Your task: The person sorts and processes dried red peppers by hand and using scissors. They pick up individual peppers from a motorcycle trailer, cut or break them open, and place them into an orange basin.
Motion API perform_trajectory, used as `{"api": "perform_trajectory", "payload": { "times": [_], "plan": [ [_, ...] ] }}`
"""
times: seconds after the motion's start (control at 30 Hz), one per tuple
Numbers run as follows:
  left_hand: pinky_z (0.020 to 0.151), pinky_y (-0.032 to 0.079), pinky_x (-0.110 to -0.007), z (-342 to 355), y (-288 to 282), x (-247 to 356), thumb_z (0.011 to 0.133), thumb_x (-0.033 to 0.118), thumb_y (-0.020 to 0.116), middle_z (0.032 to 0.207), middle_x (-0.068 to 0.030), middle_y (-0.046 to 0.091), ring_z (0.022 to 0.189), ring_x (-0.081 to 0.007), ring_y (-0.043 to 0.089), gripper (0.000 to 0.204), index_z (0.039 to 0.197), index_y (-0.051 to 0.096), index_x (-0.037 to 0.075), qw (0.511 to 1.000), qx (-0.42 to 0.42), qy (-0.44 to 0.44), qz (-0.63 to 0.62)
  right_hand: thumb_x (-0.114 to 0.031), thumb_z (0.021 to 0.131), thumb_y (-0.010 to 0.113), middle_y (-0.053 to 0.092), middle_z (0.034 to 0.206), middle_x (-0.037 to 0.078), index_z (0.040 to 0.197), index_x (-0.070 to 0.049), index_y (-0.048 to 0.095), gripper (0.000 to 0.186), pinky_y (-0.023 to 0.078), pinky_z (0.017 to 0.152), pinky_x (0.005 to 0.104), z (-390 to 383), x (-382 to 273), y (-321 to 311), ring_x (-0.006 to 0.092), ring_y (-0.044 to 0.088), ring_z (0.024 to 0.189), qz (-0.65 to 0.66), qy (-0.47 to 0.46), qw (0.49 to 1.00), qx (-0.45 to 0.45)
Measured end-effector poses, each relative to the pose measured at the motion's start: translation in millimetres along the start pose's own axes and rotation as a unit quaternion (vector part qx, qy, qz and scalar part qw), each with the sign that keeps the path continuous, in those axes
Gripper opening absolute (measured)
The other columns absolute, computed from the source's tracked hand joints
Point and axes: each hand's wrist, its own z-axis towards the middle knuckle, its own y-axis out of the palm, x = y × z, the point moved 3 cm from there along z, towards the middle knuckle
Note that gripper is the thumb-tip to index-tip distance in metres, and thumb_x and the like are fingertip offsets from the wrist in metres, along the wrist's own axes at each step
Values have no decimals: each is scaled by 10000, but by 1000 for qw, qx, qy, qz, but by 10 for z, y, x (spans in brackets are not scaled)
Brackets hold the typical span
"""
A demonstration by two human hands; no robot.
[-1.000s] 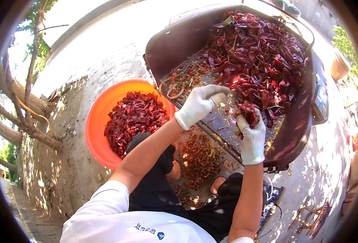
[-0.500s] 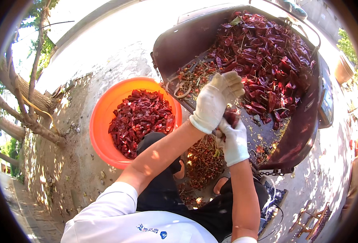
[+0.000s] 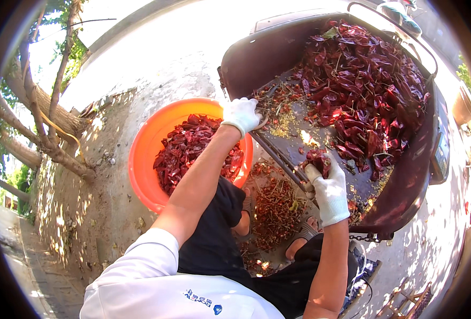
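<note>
My left hand (image 3: pixel 242 115), in a white knit glove, is closed at a tan loop handle (image 3: pixel 263 121) by the cart's near left rim. From there dark metal bars (image 3: pixel 281 157) slant down to the right, toward my right hand. In my right hand (image 3: pixel 329 191), gloved too, is a bunch of dried red chili peppers (image 3: pixel 318 160), held near the lower end of the bars. Beyond it a big heap of whole dried chilies (image 3: pixel 366 90) fills the far side of the dark cart (image 3: pixel 251 58). Loose stems and yellow seeds (image 3: pixel 283 126) lie on its floor.
An orange tub (image 3: pixel 139 165) with red chili pieces (image 3: pixel 185 146) stands at left. Stems and scraps (image 3: pixel 275 212) are piled between my feet. A tree (image 3: pixel 44 122) rises far left; a small wooden stool (image 3: pixel 408 303) lies at lower right. Chain (image 3: pixel 366 237) hangs at the cart's near corner.
My left hand has moved left from above the right hand to the loop handle, its fingers closing. My right hand with the chilies has shifted slightly right. The view has shifted too.
</note>
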Motion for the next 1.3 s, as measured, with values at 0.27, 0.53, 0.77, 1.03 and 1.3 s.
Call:
{"api": "perform_trajectory", "payload": {
  "times": [0.27,0.53,0.77,1.03,1.3],
  "plan": [
    [954,493,-377,56,158,-129,752,374,675,1190,-145,667,1126,-276,625,631,1329,575,140,999,-32,-6,-43,-132,890,695,601,722,52,1109,-10,572,280,422,419,249,8,17,-78,98,537,489,29,-56,998,7],
    [904,520,-325,167,307,-271,709,223,689,1130,-176,684,1006,-242,674,560,1229,638,20,974,22,7,-226,-131,892,691,593,715,44,1094,-5,578,264,422,427,246,-23,-22,-85,91,533,498,32,-62,998,3],
    [488,316,-235,-172,-185,217,821,122,698,782,14,555,575,-65,413,209,1015,634,75,631,-144,33,-762,-130,898,678,607,738,35,1080,-24,587,230,421,423,239,-28,-26,-174,84,534,502,33,-58,997,29],
    [654,433,-235,-314,-92,477,785,126,696,885,-4,577,792,-107,566,460,1208,558,8,629,-190,112,-746,-99,903,646,582,725,8,1069,-37,595,185,429,426,233,-11,-65,-304,78,508,491,5,-70,995,72],
    [735,469,-255,-772,-297,935,775,175,752,898,-11,596,794,-95,574,533,1236,556,-5,758,-97,193,-615,-154,892,682,595,690,119,1085,-35,617,235,459,530,350,48,18,-562,210,584,564,-213,-169,943,191]
  ]
}}
